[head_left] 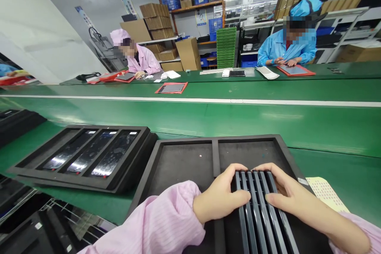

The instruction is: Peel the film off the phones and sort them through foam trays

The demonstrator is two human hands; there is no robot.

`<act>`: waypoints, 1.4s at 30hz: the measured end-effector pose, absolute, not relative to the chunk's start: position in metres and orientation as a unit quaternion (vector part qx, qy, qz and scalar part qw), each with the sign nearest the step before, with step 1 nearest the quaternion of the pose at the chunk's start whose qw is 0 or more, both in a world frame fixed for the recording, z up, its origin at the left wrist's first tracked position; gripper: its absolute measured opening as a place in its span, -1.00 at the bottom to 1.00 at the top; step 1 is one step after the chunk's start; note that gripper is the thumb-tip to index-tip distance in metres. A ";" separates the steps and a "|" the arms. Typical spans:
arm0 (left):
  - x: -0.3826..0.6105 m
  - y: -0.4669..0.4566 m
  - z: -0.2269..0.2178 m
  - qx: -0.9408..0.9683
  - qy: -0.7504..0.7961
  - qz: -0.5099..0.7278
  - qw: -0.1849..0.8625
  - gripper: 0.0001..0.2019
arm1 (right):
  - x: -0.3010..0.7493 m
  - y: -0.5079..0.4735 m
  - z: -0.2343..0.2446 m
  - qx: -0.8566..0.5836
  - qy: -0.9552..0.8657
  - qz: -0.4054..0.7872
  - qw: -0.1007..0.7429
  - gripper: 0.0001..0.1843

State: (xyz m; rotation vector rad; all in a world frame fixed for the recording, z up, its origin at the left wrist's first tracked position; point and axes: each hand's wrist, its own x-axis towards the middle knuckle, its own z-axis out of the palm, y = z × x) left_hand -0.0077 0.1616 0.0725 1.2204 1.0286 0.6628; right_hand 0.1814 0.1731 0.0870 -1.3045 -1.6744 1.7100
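Both hands on one load. Our left hand (223, 195) is clamped on the left side of a row of slim dark panels (259, 216), our right hand (298, 195) on the right side, thumbs toward us, fingers round the far end. The panels stand on edge, side by side, over the right compartment of a black foam tray (181, 141); can't tell whether they rest on its floor or are held above it.

Our read: step in hand is gripping and squaring the row as one block. Next move calls for even squeeze from both sides; the middle panels look held by pressure alone and could slip.

Just right of the tray: yellow dotted sheet (327, 195). To the left: second foam tray (89, 181) with three glossy panels (114, 152) lying flat. Across the green bench (238, 115), two co-workers, seated apart.
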 end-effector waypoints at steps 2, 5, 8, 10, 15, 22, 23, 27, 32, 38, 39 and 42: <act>-0.005 0.162 0.076 0.523 0.469 0.300 0.646 -0.60 | 0.179 0.174 0.085 -0.497 -0.621 0.569 0.209 -0.61; 0.000 0.162 0.082 0.508 0.505 0.303 0.630 -0.67 | 0.175 0.175 0.082 -0.530 -0.650 0.505 0.203 -0.65; 0.002 0.161 0.083 0.503 0.524 0.299 0.619 -0.70 | 0.174 0.176 0.081 -0.540 -0.657 0.487 0.200 -0.65; 0.003 0.160 0.083 0.505 0.524 0.303 0.616 -0.68 | 0.174 0.176 0.080 -0.542 -0.656 0.487 0.198 -0.63; 0.004 0.158 0.081 0.504 0.522 0.300 0.619 -0.48 | 0.175 0.174 0.079 -0.535 -0.672 0.486 0.162 -0.55; -0.015 0.166 0.067 0.543 0.364 0.272 0.706 -0.04 | 0.192 0.172 0.079 -0.424 -0.611 0.649 0.161 -0.25; -0.020 0.169 0.065 0.562 0.330 0.259 0.713 0.07 | 0.196 0.172 0.080 -0.388 -0.602 0.680 0.155 -0.17; -0.031 0.174 0.062 0.603 0.277 0.224 0.714 0.15 | 0.207 0.174 0.079 -0.340 -0.579 0.728 0.138 -0.04; -0.029 0.172 0.062 0.601 0.270 0.244 0.711 0.13 | 0.203 0.173 0.076 -0.367 -0.590 0.706 0.137 -0.08; -0.020 0.168 0.071 0.571 0.321 0.241 0.716 0.11 | 0.192 0.167 0.086 -0.422 -0.590 0.672 0.151 -0.08; -0.019 0.167 0.074 0.565 0.336 0.239 0.715 0.10 | 0.191 0.167 0.087 -0.425 -0.588 0.671 0.153 -0.07; -0.015 0.165 0.078 0.560 0.365 0.238 0.705 0.08 | 0.189 0.165 0.087 -0.431 -0.599 0.655 0.163 -0.10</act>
